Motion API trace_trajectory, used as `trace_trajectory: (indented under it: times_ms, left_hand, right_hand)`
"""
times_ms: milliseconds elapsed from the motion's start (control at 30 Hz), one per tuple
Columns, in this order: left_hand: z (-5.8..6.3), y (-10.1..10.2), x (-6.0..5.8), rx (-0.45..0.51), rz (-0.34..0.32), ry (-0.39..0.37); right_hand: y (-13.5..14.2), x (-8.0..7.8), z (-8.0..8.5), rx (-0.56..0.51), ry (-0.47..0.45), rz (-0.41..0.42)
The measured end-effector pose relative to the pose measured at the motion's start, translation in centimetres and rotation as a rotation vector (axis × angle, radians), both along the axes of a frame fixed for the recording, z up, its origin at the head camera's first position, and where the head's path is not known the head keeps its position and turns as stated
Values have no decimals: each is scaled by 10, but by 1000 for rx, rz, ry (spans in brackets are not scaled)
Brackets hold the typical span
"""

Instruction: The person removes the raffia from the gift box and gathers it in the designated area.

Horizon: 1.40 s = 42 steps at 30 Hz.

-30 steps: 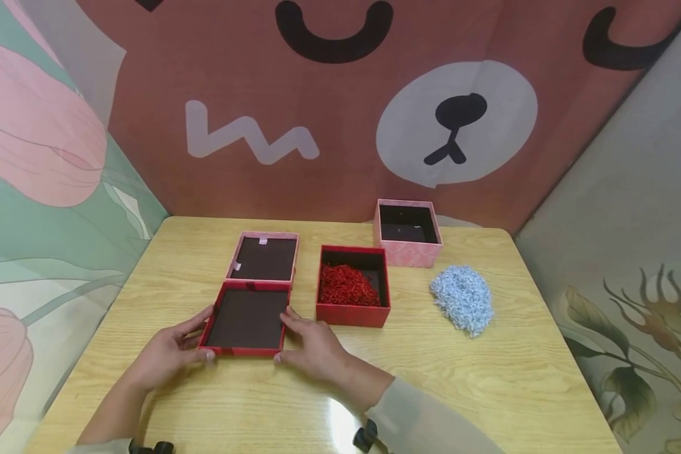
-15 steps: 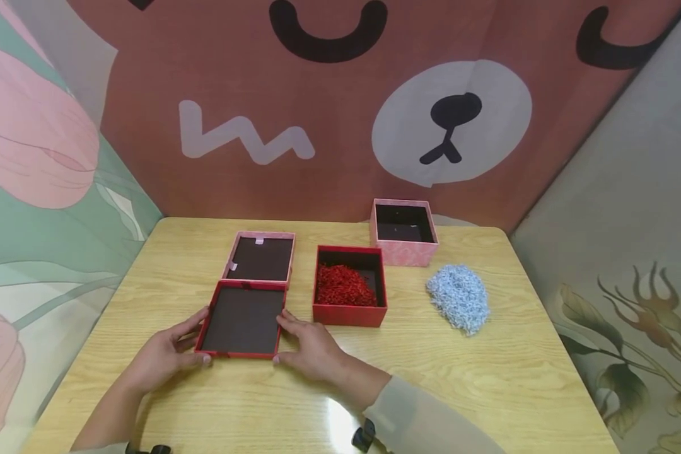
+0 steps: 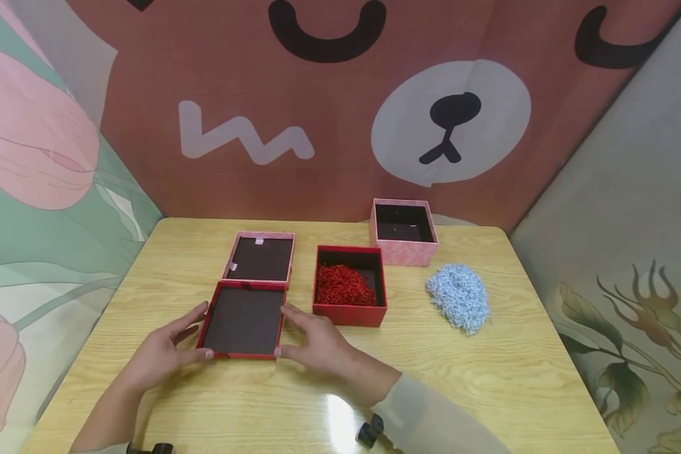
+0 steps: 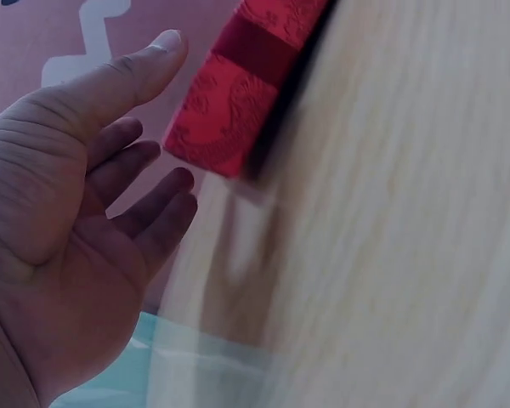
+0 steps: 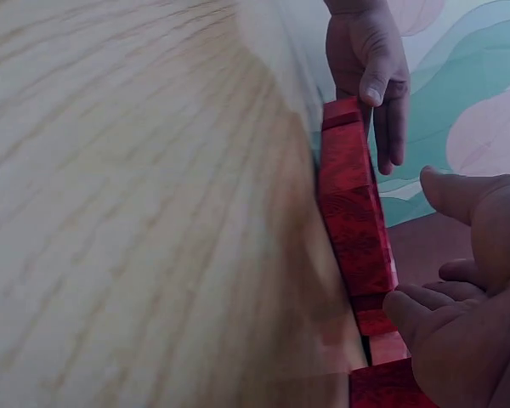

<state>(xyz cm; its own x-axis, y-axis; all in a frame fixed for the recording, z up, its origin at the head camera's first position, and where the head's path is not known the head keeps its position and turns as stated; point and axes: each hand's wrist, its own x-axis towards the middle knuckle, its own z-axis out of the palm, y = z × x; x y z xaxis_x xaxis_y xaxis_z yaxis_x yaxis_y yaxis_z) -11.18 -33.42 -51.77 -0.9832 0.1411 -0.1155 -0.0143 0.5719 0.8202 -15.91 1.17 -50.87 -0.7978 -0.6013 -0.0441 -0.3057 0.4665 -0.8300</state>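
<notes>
A red lid (image 3: 244,320) with a dark inside lies inner side up on the table, touching or close against the pink lid (image 3: 261,258) behind it. My left hand (image 3: 161,354) is at its left side, fingers loosely extended and thumb by the front corner. In the left wrist view a gap shows between that hand and the lid's patterned red wall (image 4: 225,110). My right hand (image 3: 323,347) is at the right side, fingers extended and thumb near the front right corner. The right wrist view shows relaxed fingers beside the lid (image 5: 348,212); contact there is hard to tell.
A red box (image 3: 349,315) partly filled with red shredded paper (image 3: 345,287) stands right of the lids. Behind it is a pink box (image 3: 405,253) with a dark inside. A heap of pale blue shredded paper (image 3: 459,297) lies on the wooden table (image 3: 459,391) at the right.
The lid's front edge has come slightly lower and nearer. Both hands have loosened from its sides, the right fingers straightening. The head view has shifted slightly.
</notes>
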Motion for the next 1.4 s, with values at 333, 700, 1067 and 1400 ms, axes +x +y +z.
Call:
trace_trajectory:
  times_ms: [333, 700, 1067, 1400]
  left_hand:
    - [15, 21, -13, -11, -15, 129]
    - [28, 61, -29, 51, -95, 213]
    - [28, 102, -46, 141, -176, 223]
    - [33, 128, -61, 151, -229, 216]
  right_hand:
    - [15, 0, 17, -123, -43, -10]
    - [31, 1, 32, -182, -49, -37]
    - [47, -2, 46, -247, -62, -65]
    - [66, -16, 55, -243, 33, -91]
